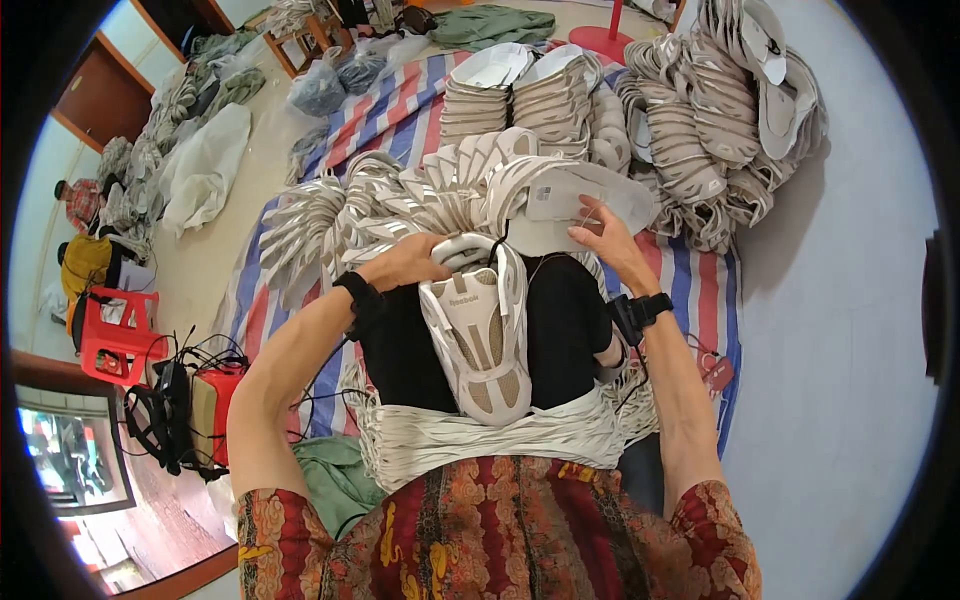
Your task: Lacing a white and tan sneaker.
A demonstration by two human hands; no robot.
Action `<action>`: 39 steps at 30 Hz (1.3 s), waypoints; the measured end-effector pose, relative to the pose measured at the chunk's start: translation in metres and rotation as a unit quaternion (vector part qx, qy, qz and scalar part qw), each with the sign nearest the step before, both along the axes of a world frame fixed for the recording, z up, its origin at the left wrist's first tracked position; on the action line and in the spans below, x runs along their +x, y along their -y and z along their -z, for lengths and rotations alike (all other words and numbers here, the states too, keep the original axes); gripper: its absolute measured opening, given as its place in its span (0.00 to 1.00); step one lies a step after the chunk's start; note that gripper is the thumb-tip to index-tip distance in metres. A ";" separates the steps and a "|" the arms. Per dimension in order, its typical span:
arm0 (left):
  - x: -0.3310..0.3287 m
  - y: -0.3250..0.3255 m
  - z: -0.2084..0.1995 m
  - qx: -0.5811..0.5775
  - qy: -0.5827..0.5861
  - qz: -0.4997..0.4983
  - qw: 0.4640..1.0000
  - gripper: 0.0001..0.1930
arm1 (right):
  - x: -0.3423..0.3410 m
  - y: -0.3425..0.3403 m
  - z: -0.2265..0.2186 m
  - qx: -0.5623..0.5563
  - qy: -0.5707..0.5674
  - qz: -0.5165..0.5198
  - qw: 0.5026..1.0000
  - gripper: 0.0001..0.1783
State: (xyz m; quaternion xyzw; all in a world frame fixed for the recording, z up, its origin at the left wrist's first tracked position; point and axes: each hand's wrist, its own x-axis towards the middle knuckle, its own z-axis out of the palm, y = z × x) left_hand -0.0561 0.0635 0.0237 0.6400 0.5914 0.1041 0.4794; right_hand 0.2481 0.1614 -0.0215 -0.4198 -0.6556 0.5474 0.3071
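A beige and white shoe upper (478, 330) lies on my lap between my knees, toe toward me. My left hand (408, 262) is closed on the left side of its collar. A black cord or hook-like piece (502, 240) stands up at the collar's right side. My right hand (612, 245) is raised to the right of it, thumb and fingers apart, in front of a pale upper (560, 200) with its white inner side showing. Whether the fingertips touch that upper or a fine thread, I cannot make out. A thick bundle of white shoelaces (490, 437) lies across my lap.
Fanned uppers (320, 225) lie just ahead on a striped sheet (385, 110). Neat stacks (545, 105) and a tall heap (700, 115) stand behind. At left are a red stool (120, 335), black cables and bags (175, 405), and other people (88, 260) sitting farther back.
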 end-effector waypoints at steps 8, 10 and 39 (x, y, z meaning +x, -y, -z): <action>-0.010 0.003 0.013 -0.049 0.133 -0.019 0.990 0.16 | -0.010 -0.001 -0.004 0.077 0.122 0.008 0.990 0.36; 0.004 0.003 -0.018 -0.029 0.042 -0.022 0.998 0.18 | -0.006 -0.010 0.012 0.073 0.115 0.012 0.991 0.36; 0.090 0.168 -0.022 0.128 0.229 -0.115 0.958 0.10 | 0.018 0.210 -0.025 0.303 0.088 -0.187 0.930 0.05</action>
